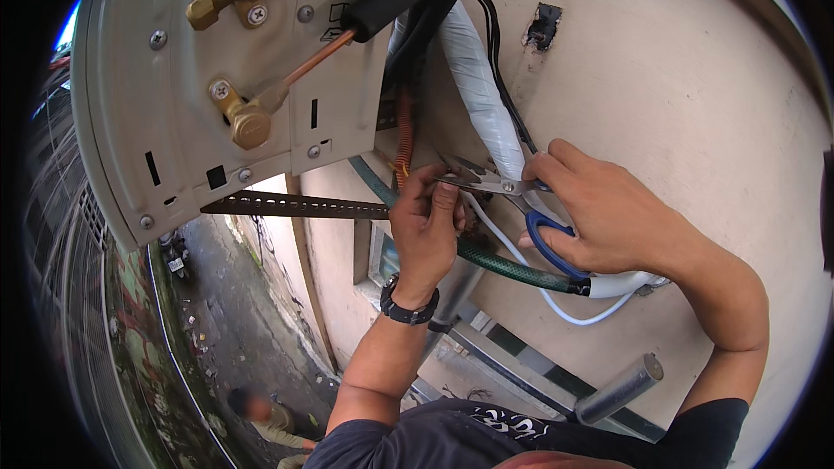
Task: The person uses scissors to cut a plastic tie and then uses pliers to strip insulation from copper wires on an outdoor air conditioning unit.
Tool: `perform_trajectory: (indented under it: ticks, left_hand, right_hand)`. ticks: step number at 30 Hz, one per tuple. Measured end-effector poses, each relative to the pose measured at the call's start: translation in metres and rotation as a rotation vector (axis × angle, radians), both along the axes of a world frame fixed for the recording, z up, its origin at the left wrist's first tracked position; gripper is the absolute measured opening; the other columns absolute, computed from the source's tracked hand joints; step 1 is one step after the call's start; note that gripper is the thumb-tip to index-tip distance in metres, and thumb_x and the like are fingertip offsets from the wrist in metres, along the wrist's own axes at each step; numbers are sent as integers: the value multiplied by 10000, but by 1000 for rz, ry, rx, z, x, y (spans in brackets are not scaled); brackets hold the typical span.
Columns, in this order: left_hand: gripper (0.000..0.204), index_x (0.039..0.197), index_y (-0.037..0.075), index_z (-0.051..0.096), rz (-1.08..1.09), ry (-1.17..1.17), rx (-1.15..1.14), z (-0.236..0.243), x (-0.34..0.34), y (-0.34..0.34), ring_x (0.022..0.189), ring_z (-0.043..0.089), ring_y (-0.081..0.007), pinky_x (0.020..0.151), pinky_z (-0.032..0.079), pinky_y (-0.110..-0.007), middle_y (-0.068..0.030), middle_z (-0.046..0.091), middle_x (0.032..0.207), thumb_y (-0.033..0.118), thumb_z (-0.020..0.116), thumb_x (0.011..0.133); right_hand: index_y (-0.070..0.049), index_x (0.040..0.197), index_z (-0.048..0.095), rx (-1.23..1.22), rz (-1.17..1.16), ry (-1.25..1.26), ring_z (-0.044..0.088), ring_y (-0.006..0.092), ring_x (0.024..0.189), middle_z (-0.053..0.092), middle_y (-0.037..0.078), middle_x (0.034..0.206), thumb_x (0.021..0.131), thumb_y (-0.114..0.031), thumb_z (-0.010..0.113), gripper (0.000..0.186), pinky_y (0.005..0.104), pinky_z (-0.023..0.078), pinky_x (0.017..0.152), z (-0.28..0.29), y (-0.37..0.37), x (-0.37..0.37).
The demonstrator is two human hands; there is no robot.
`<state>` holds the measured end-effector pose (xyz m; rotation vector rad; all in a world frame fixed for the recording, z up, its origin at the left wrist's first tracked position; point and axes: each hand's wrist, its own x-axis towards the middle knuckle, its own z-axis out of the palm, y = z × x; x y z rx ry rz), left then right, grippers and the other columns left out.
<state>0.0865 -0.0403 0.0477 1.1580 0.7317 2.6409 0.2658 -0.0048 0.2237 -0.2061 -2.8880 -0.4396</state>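
My right hand grips a pair of scissors by their blue handles, the metal blades spread apart and pointing left. At the blades, my left hand is closed in a pinch. What lies between its fingertips is too small to make out. Just behind the left fingers runs an orange corrugated conduit. A white-wrapped pipe comes down behind the scissors, alongside black cables. Below both hands a green hose passes into a white sleeve, with a thin white cable looping beneath.
An air conditioner's outdoor unit with brass valves fills the upper left, above a perforated metal bracket. The beige wall has a dark hole. A grey pipe juts out lower right. Far below, a person is in an alley.
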Motion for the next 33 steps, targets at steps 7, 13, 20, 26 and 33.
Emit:
perform_trajectory:
  ticks: [7, 13, 20, 26, 33]
  left_hand:
    - [265, 1243, -8, 610, -52, 41, 2, 0, 0, -6, 681, 527, -48, 581, 431, -211, -65, 719, 909, 222, 588, 1113]
    - [247, 1207, 1, 630, -101, 28, -68, 6, 1, -14, 670, 486, -56, 580, 385, -224, -3, 624, 841, 225, 574, 1119]
    - [536, 1317, -36, 588, 495, 408, -6, 2, -5, -10, 854, 534, -146, 720, 467, -260, -100, 564, 1138, 332, 783, 980]
    - [190, 1129, -44, 706, 580, 274, -435, -184, 48, -83, 725, 597, -183, 644, 478, -315, -120, 611, 887, 81, 679, 989]
    - [97, 953, 16, 710, 232, 342, -531, -168, 56, -79, 665, 659, -280, 617, 514, -363, -103, 665, 799, 25, 629, 1004]
  right_hand:
    - [23, 1272, 571, 26, 71, -33, 692, 419, 930, 604, 221, 1125, 896, -319, 762, 543, 483, 570, 816, 3, 6, -12]
    - [-1, 1267, 583, 39, 152, -12, 693, 399, 921, 602, 214, 1133, 878, -225, 773, 487, 469, 573, 817, -4, 20, -18]
    - [-14, 1353, 541, -49, 187, 161, 635, 275, 771, 584, 137, 966, 898, -276, 790, 581, 410, 521, 703, 3, 22, -11]
    - [-7, 1436, 445, -262, 72, 357, 485, 113, 641, 486, 12, 807, 826, -361, 874, 825, 287, 411, 587, -2, 27, 8]
    - [-52, 1296, 440, -181, -102, 404, 515, 102, 686, 482, 25, 872, 767, -321, 904, 753, 235, 424, 609, 34, 34, 27]
